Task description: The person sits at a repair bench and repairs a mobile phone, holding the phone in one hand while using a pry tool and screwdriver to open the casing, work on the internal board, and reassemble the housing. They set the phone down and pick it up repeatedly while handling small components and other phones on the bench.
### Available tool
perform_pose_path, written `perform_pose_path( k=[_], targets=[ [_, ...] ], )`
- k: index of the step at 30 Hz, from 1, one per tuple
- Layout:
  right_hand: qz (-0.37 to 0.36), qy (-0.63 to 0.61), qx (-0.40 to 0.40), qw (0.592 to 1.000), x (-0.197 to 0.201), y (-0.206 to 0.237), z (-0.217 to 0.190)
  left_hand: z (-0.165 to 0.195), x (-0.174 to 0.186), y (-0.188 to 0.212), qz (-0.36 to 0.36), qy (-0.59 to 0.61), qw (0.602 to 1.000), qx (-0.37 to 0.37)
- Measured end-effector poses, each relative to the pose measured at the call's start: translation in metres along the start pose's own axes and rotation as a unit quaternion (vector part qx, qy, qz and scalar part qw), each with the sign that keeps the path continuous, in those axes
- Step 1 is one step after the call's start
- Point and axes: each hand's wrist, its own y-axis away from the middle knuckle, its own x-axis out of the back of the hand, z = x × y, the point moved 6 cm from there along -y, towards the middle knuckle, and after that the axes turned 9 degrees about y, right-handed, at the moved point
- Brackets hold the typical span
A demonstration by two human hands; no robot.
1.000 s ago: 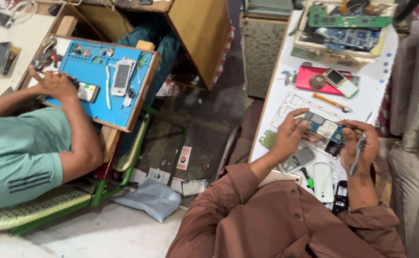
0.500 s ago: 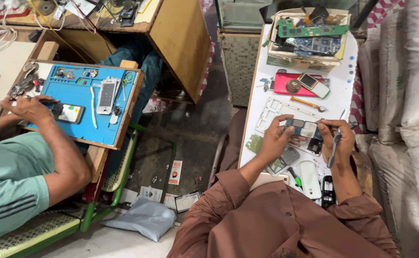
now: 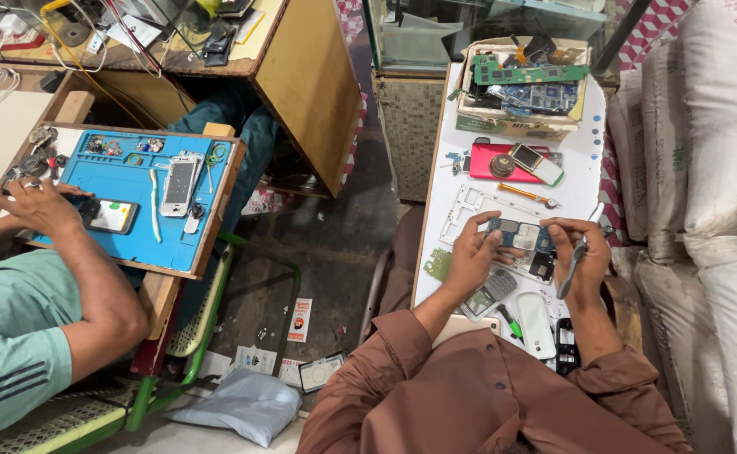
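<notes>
Nearest me, my brown sleeves lead up onto the narrow white worktable (image 3: 583,151). At its near end lie a white oval phone shell (image 3: 535,324), a black phone frame (image 3: 567,345) at the right edge and a grey keypad handset (image 3: 488,294), so little bare surface is left there. My left hand (image 3: 473,256) curls around the left end of the opened blue-and-black phone body (image 3: 520,235), fingers pressed on it, holding it just above the tabletop near the middle. My right hand (image 3: 583,261) touches the phone's right end while pinching a slim grey tool (image 3: 572,269), tip pointing down. Beyond the phone lie a white phone frame (image 3: 473,210), an orange-handled screwdriver (image 3: 526,195) and a red phone case (image 3: 503,161); the open cardboard box of green circuit boards (image 3: 524,88) fills the far end. The table's left edge drops to open floor. Across that gap, another person's hand (image 3: 36,206) rests on a blue work mat (image 3: 145,202).
</notes>
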Motion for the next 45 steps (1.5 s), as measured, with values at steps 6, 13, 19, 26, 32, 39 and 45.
perform_pose_path(
  k=[6,13,19,26,32,39,45],
  targets=[
    [0.038,0.001,0.013,0.999,0.000,0.001,-0.001,-0.001,0.001,0.000,0.007,-0.015,1.000,-0.001],
    [0.063,0.072,0.023,0.995,0.000,0.001,-0.005,0.001,-0.001,-0.001,0.005,-0.020,1.000,-0.001],
    [0.047,0.117,0.009,0.992,-0.004,0.000,-0.004,0.006,0.000,-0.001,0.016,-0.042,0.999,0.000],
    [0.041,0.067,0.007,0.997,-0.002,0.001,-0.002,0.005,0.000,-0.001,0.015,-0.037,0.999,-0.002],
    [0.053,0.073,0.000,0.996,0.000,0.002,0.003,0.004,0.001,-0.001,0.013,-0.030,0.999,0.003],
    [0.051,0.069,0.008,0.996,0.001,0.004,0.008,0.001,0.004,0.001,0.017,-0.029,0.999,0.003],
    [0.047,0.066,0.012,0.997,0.001,0.005,0.011,-0.002,0.007,0.001,0.017,-0.021,1.000,-0.002]
  ],
)
